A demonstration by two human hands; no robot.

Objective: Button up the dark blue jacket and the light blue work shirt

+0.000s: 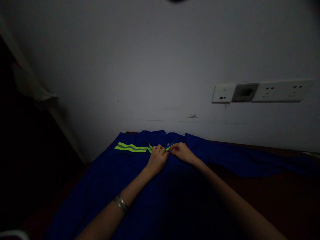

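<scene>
Beyond both grips I have a pale wall filling most of my view, dimly lit. The blue shirt is next in size: it lies spread directly under both grips, its collar just past them toward the wall and one sleeve running out well to the right of the right grip. Below that sleeve I make out a dark reddish surface. Up and to the right of the right grip, well apart from it, a socket row is set in the wall. Far off to the left of the left grip I see a pale cloth, too dim to read further.

My left grip is closed, fingers curled down on the shirt's front. My right grip is pinched, thumb and fingertips together on the shirt just beside the left. A yellow-green stripe with a grey band extends left from the left grip and folds up where it meets the fingers. Behind the left grip, silvery bracelets circle the wrist. Between the grips, slightly beyond them, sits small white print.
</scene>
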